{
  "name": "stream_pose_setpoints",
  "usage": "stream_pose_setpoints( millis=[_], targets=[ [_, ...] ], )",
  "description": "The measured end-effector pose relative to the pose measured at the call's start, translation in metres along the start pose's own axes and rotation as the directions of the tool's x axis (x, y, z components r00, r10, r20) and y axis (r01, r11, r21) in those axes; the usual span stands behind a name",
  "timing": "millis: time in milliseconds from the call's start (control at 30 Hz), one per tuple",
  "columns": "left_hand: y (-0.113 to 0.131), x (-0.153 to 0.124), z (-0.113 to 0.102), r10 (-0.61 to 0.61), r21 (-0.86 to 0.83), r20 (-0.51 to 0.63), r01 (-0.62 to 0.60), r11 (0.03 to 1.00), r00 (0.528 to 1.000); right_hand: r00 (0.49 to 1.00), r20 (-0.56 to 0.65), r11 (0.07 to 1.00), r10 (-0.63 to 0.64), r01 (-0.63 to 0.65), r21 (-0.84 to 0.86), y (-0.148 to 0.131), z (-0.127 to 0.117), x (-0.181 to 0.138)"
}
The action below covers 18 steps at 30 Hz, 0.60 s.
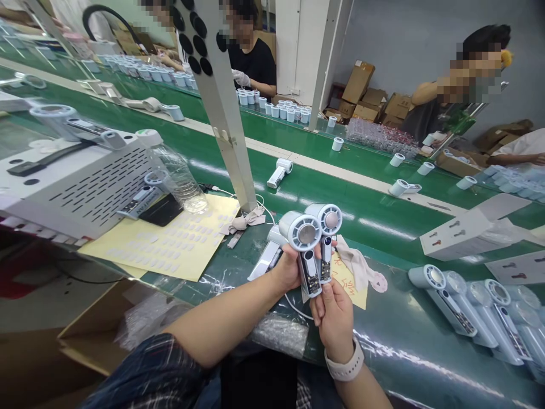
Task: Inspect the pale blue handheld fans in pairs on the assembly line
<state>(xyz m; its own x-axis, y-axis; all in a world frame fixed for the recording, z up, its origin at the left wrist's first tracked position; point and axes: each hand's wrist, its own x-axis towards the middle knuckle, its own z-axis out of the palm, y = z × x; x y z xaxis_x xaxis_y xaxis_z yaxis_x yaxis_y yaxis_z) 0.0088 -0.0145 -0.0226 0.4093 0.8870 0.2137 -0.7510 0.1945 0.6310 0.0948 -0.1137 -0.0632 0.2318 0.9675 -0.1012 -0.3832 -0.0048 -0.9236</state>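
Two light-blue handheld fans are held up side by side in front of me. My left hand [288, 269] is closed around the handle of the nearer fan [303, 234], whose open front shows a circuit board. Beyond it to the right stands the second fan [330, 219], a dark display on its handle. My right hand [332, 312], with a pale watch at the wrist, pinches the lower end of that fan's handle. A third fan [269, 254] lies on the bench just behind my left hand. Some of the fingers are hidden behind the handles.
Several fans [434, 278] lie in a row at right. A yellow sheet [187, 250] with small pale pieces, a plastic bottle [181, 176] and a white perforated box [85, 193] are at left. A metal post [225, 125] rises ahead. Co-workers sit across the green belt [361, 193].
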Motion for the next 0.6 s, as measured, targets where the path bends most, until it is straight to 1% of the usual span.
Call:
stream_pose_setpoints(
  millis=[67,133,200,267,300,333,367,400,433,467,500,533,567,600],
  targets=[
    [0.001,0.000,0.001,-0.023,-0.031,-0.015,0.023,0.999,1.000,0.999,0.014,0.996,-0.029,0.030,-0.081,-0.003,-0.002,0.002],
    [0.004,0.002,0.002,-0.048,-0.087,-0.060,0.042,0.995,0.997,0.993,0.021,0.968,-0.117,0.119,-0.223,-0.007,-0.003,0.002],
    [0.007,0.004,0.003,-0.052,-0.149,-0.134,0.032,0.988,0.990,0.963,0.065,0.886,-0.262,0.266,-0.379,-0.014,-0.003,0.000],
    [0.010,0.007,0.003,-0.051,-0.193,-0.209,0.010,0.981,0.976,0.912,0.133,0.775,-0.387,0.400,-0.489,-0.021,-0.005,-0.004],
    [0.012,0.009,0.003,-0.054,-0.207,-0.231,0.005,0.978,0.972,0.898,0.176,0.729,-0.403,0.431,-0.532,-0.025,-0.007,-0.006],
    [0.013,0.010,0.002,-0.065,-0.218,-0.232,0.013,0.976,0.971,0.899,0.226,0.696,-0.376,0.435,-0.571,-0.030,-0.011,-0.006],
    [0.014,0.010,0.001,-0.086,-0.228,-0.208,0.037,0.973,0.974,0.908,0.275,0.671,-0.316,0.419,-0.612,-0.034,-0.018,-0.006],
    [0.014,0.010,0.001,-0.113,-0.236,-0.159,0.073,0.969,0.981,0.919,0.311,0.642,-0.244,0.393,-0.658,-0.039,-0.026,-0.003],
    [0.014,0.009,0.000,-0.146,-0.242,-0.089,0.121,0.963,0.985,0.929,0.315,0.598,-0.193,0.366,-0.713,-0.044,-0.037,0.002],
    [0.013,0.007,0.000,-0.188,-0.245,-0.005,0.181,0.953,0.982,0.940,0.287,0.535,-0.182,0.340,-0.773,-0.048,-0.049,0.008],
    [0.011,0.005,-0.001,-0.236,-0.241,0.085,0.250,0.938,0.968,0.947,0.223,0.456,-0.232,0.308,-0.835,-0.052,-0.062,0.017],
    [0.008,0.002,-0.001,-0.284,-0.232,0.171,0.319,0.919,0.944,0.935,0.148,0.366,-0.323,0.267,-0.891,-0.055,-0.074,0.026],
    [0.005,-0.001,-0.001,-0.331,-0.221,0.245,0.385,0.896,0.911,0.911,0.115,0.274,-0.397,0.237,-0.932,-0.058,-0.086,0.035],
    [0.002,-0.004,-0.001,-0.377,-0.208,0.304,0.447,0.870,0.875,0.889,0.134,0.197,-0.437,0.240,-0.950,-0.061,-0.095,0.044]
  ],
)
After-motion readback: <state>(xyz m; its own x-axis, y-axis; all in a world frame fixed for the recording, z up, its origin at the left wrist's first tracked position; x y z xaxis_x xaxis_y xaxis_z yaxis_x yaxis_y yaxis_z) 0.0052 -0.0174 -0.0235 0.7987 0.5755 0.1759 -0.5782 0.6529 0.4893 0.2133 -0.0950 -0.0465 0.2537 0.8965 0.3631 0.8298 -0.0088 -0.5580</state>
